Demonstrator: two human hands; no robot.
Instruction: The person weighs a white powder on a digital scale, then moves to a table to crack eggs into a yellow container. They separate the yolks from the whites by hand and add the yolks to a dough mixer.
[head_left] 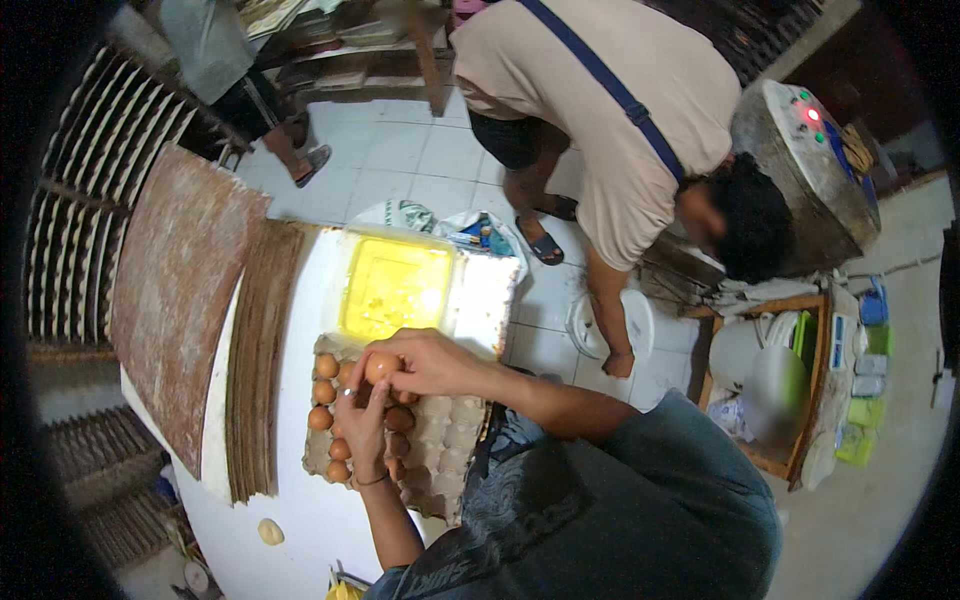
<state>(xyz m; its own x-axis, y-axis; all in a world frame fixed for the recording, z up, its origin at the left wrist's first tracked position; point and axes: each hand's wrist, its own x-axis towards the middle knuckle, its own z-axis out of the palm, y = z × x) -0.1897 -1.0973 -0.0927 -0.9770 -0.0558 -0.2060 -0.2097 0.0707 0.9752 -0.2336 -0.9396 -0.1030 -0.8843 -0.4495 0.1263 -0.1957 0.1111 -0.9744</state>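
A brown egg (382, 366) is held between both of my hands above a cardboard egg tray (440, 440). The fingers of my left hand (362, 425) are closed around its near side. From the right, my right hand (435, 363) grips the same egg with curled fingers. Several brown eggs (320, 418) sit in the left part of the tray, partly hidden by my hands, while hollows on the right hold none. Just beyond the hands stands a clear plastic tub (447, 275), bright yellow inside with small lumps, partly washed out by glare.
A stack of brown boards (262, 360) and a large worn board (180, 290) line the table's left side. A pale dough piece (270, 531) lies nearer me. Across the table a co-worker (610, 120) bends over a white bucket (637, 322); another person (215, 60) stands far left.
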